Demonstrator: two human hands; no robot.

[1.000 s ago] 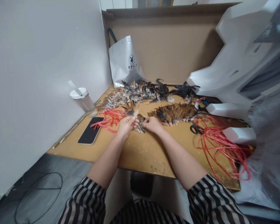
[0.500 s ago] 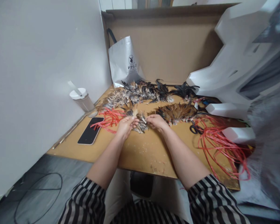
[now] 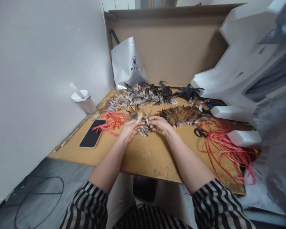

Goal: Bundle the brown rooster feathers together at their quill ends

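Note:
My left hand (image 3: 131, 129) is closed in a pinch on feathers (image 3: 136, 114), whose brown and pale tips stand up above the fingers. Close on its right, my right hand (image 3: 160, 125) pinches a small feather (image 3: 147, 119) by its pale end. Beneath and between both hands lies a small heap of mottled feathers (image 3: 146, 131) on the table. Brown feathers (image 3: 181, 115) form a row just beyond my right hand. Behind, a long pile of mottled and black feathers (image 3: 143, 93) stretches across the table.
Red plastic strips (image 3: 116, 119) lie left, partly over a phone (image 3: 91, 135). A lidded cup (image 3: 85, 105) stands by the wall. Black-handled scissors (image 3: 200, 131) and more red strips (image 3: 225, 149) are at right, near white foam (image 3: 244, 137). A silver bag (image 3: 126, 63) leans at the back.
My right hand has shifted slightly, and a small feather now stands at its fingertips. My left hand has turned a little; the feathers in it show more openly.

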